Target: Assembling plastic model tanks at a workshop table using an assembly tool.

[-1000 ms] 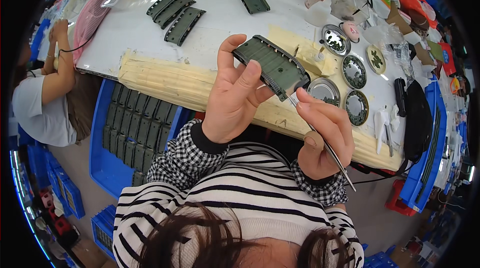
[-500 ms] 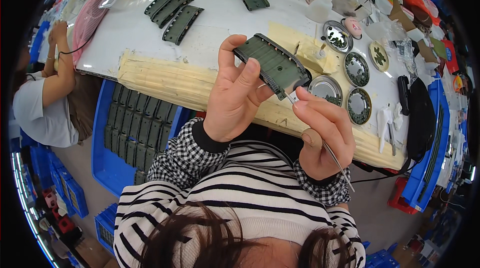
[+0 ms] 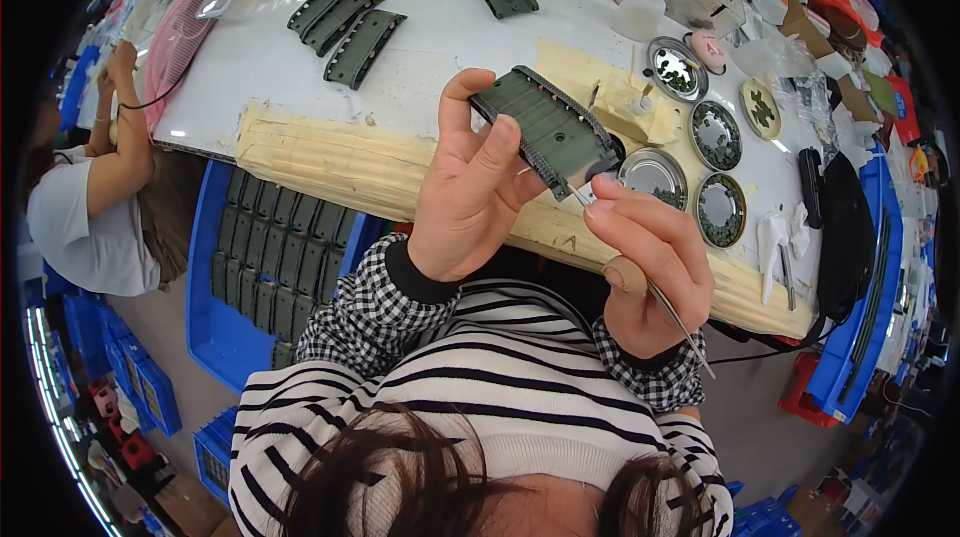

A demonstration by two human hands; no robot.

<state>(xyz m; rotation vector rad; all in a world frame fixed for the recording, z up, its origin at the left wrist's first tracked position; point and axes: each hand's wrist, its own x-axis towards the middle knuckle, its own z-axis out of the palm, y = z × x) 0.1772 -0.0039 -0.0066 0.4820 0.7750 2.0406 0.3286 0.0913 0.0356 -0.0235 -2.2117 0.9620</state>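
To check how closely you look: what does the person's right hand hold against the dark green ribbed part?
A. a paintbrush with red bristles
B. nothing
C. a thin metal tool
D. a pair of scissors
C: the right hand pinches a thin metal tool whose tip meets the green ribbed part gripped by the left hand.

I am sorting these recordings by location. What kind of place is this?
Probably a small-parts assembly workshop. The left hand holds a dark green ridged part, more lie on the white worktable, a blue crate holds many others, and round metal dishes carry tiny pieces.
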